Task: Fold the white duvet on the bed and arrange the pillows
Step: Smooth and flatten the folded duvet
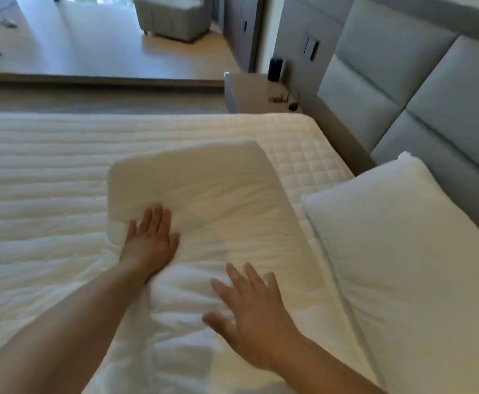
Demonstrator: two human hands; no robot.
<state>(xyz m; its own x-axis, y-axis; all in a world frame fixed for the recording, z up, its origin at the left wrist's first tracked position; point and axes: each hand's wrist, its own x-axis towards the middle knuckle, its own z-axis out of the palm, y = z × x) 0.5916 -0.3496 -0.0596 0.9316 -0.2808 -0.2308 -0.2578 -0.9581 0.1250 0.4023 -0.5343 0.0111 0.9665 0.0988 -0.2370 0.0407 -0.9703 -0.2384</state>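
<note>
Folded white quilted duvet lies on the bed; fold appears done. Left hand and right hand, apart, fingers straight, press it flat. One white pillow rests by the grey padded headboard; pillow arranging seemingly remains.

A bedroom in warm daylight: a grey padded headboard of large rectangular panels runs along the right-hand wall, with a dark switch plate set into the grey panelling beside it. A pale wooden bedside table carries a black box-shaped object and small dark items. Light wood flooring stretches to a grey upholstered ottoman near bright windows.
</note>
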